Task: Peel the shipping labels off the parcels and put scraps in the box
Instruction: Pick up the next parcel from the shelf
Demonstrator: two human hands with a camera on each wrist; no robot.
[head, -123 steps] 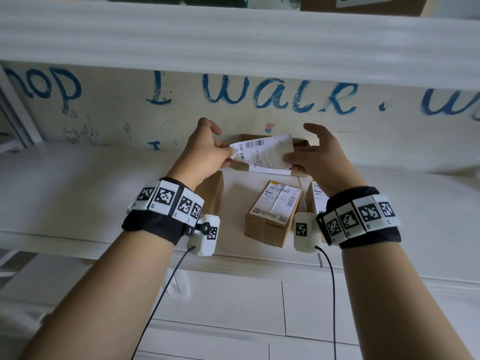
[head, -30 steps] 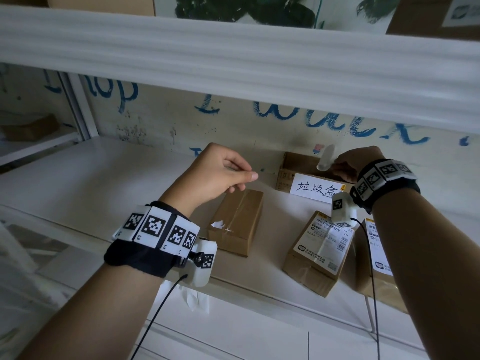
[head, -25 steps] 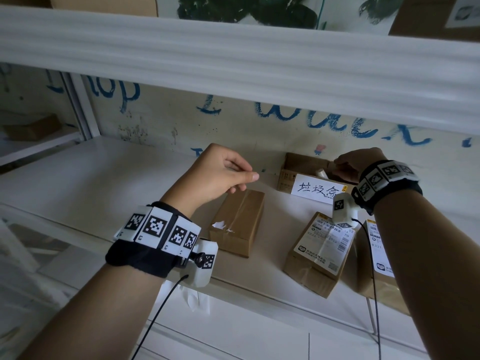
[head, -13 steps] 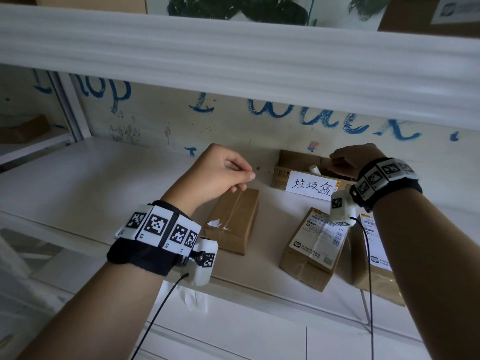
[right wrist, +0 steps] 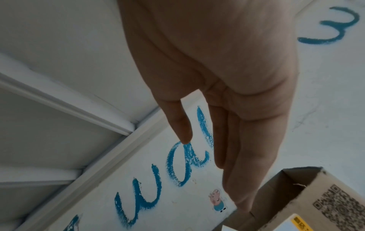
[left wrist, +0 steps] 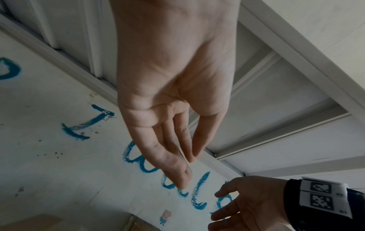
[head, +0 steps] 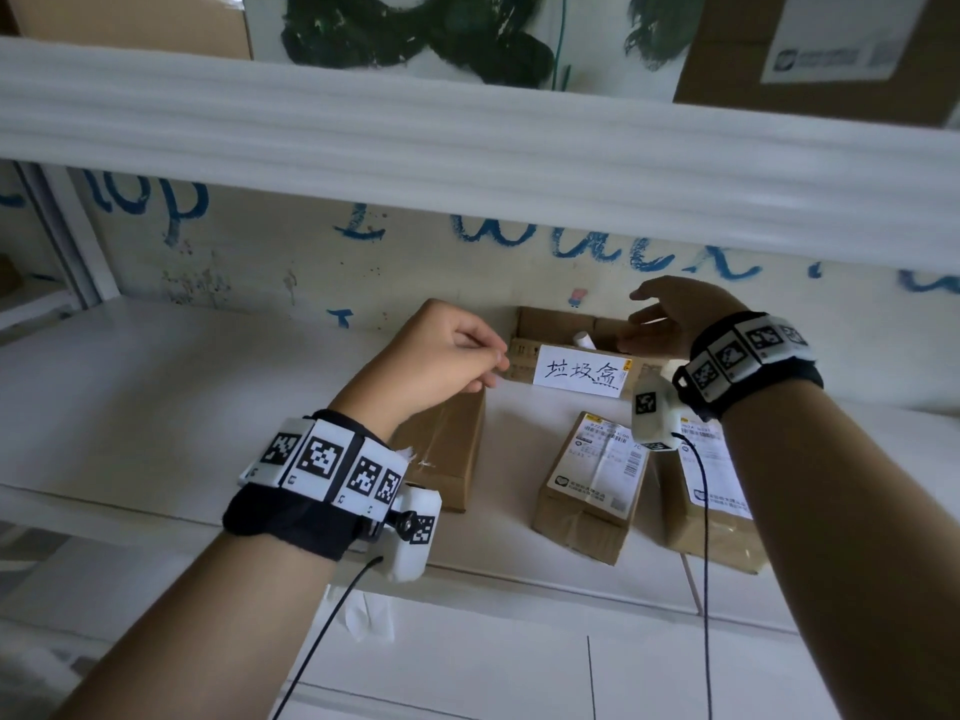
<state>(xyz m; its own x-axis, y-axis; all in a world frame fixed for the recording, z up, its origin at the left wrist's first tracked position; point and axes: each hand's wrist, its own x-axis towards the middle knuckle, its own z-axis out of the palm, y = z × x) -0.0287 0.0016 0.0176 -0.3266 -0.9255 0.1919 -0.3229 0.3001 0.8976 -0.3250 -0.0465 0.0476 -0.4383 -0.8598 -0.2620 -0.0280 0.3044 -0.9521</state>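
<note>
An open cardboard scrap box (head: 545,322) with a handwritten white sign (head: 579,375) stands at the back of the white shelf (head: 208,407). A rolled-up white label (head: 584,339) lies inside it. My right hand (head: 638,314) hovers just above the box with its fingers spread and nothing in them; its fingers (right wrist: 237,179) hang beside the box (right wrist: 292,187). My left hand (head: 493,363) floats empty and loosely curled over a bare brown parcel (head: 452,449); its fingers (left wrist: 177,164) hang relaxed. Two labelled parcels stand to the right: a middle parcel (head: 597,475) and a right parcel (head: 717,480) partly behind my forearm.
A thick white upper shelf edge (head: 467,148) runs overhead close above the hands. The back wall (head: 260,262) carries blue lettering. More boxes (head: 831,49) stand on the upper shelf. The shelf's front edge (head: 156,511) lies below my wrists.
My right hand carried the rolled label to the scrap box, let it go and opened above the box. The left hand has stayed in place, empty.
</note>
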